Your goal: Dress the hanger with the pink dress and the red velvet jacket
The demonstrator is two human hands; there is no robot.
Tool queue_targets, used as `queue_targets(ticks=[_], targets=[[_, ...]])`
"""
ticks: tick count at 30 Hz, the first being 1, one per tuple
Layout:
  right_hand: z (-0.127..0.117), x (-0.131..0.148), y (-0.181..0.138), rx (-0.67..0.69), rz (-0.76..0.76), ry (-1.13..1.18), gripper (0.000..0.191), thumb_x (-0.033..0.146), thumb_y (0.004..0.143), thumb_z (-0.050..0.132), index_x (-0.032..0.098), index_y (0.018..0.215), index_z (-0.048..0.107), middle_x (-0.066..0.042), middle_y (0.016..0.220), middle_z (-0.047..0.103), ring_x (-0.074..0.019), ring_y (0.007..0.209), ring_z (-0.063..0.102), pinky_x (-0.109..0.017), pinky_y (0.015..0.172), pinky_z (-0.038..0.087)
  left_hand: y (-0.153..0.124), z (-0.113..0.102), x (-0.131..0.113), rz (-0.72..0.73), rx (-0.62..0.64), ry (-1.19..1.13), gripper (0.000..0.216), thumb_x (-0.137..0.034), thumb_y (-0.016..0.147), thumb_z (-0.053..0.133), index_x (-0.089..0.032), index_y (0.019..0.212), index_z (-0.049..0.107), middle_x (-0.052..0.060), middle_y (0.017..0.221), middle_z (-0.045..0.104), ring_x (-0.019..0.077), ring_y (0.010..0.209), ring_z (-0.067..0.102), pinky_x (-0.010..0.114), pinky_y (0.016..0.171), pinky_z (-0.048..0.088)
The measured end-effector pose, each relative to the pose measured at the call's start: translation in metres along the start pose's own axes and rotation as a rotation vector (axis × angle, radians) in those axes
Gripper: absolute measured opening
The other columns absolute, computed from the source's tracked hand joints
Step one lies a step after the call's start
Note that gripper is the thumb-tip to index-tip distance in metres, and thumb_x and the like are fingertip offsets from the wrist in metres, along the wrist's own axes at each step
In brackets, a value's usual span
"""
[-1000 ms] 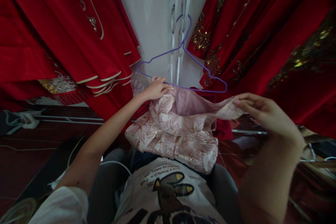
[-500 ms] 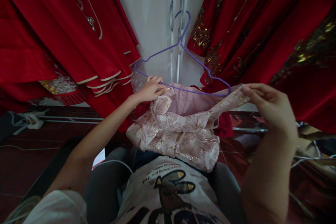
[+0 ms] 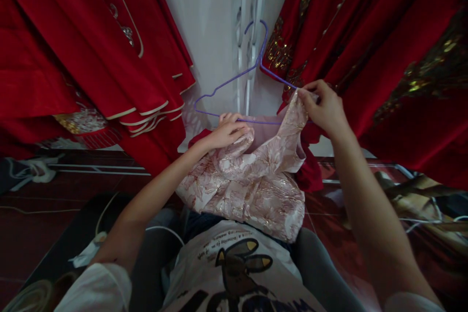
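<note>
A pink dress (image 3: 252, 195) with a shiny floral pattern lies bunched over my lap, its neck opening facing up. A thin purple hanger (image 3: 234, 79) stands over it, hook upward, with the bottom bar crossing the neck opening. My left hand (image 3: 230, 131) is closed on the dress's left shoulder and the hanger's bottom bar beside it. With thumb and fingers, my right hand (image 3: 323, 107) pinches the right shoulder strap, drawn up over the hanger's right arm. The hanger's right end is hidden behind the strap and hand.
Red garments with gold sequins hang at the left (image 3: 146, 73) and right (image 3: 365, 68). Behind the hanger are white panels (image 3: 208, 19) with metal rails. A pale cloth (image 3: 87, 251) lies at lower left, and cluttered items (image 3: 420, 200) lie on the floor at right.
My right hand has moved inward and up, bringing the strap over the hanger's right end. The hanger has shifted slightly right, and my left hand has moved slightly right and down.
</note>
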State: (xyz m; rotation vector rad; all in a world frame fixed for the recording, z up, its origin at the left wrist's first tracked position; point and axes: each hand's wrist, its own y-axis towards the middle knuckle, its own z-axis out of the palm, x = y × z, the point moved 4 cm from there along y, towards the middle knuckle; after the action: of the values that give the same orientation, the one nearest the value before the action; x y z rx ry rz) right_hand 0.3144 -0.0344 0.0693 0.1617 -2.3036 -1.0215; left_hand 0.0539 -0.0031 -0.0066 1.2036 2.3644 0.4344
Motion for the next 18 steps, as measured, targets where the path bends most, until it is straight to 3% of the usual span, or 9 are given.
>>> queue_targets(ticks=[4,9,14,18], targets=[[0.004,-0.013,-0.005,-0.017,-0.015,0.033,0.023,0.045,0.089,0.055,0.025,0.097,0.064,-0.003,0.085,0.067,-0.0180,0.075,0.061,-0.030,0.068,0.045,-0.019,-0.031,0.017,-0.073,-0.330,-0.177,0.036,-0.044,0.099,0.037,-0.020,0.094,0.063,0.006,0.114,0.061,0.0178,0.111,0.054,0.034,0.102,0.038],[0.001,-0.017,-0.001,-0.035,-0.014,0.070,0.021,0.043,0.088,0.056,0.024,0.093,0.064,-0.004,0.084,0.066,-0.0189,0.076,0.061,-0.032,0.069,0.045,-0.066,-0.068,0.072,-0.388,-0.638,-0.263,0.035,-0.047,0.093,0.046,-0.018,0.086,0.063,0.001,0.076,0.063,0.0143,0.073,0.059,0.024,0.070,0.046],[0.005,-0.019,0.001,-0.025,-0.005,0.100,0.020,0.044,0.087,0.057,0.026,0.092,0.064,-0.004,0.084,0.066,-0.0205,0.078,0.061,-0.033,0.070,0.046,-0.098,-0.073,0.123,-0.551,-0.640,-0.350,0.036,-0.050,0.084,0.055,-0.015,0.083,0.065,0.004,0.078,0.068,0.0148,0.072,0.061,0.023,0.066,0.047],[0.010,-0.022,0.001,0.003,0.020,0.135,0.022,0.046,0.087,0.056,0.026,0.091,0.063,-0.003,0.083,0.066,-0.0206,0.078,0.061,-0.033,0.068,0.047,-0.105,-0.070,0.133,-0.583,-0.694,-0.317,0.035,-0.048,0.084,0.055,-0.015,0.085,0.067,0.005,0.082,0.071,0.0162,0.076,0.064,0.025,0.071,0.049]])
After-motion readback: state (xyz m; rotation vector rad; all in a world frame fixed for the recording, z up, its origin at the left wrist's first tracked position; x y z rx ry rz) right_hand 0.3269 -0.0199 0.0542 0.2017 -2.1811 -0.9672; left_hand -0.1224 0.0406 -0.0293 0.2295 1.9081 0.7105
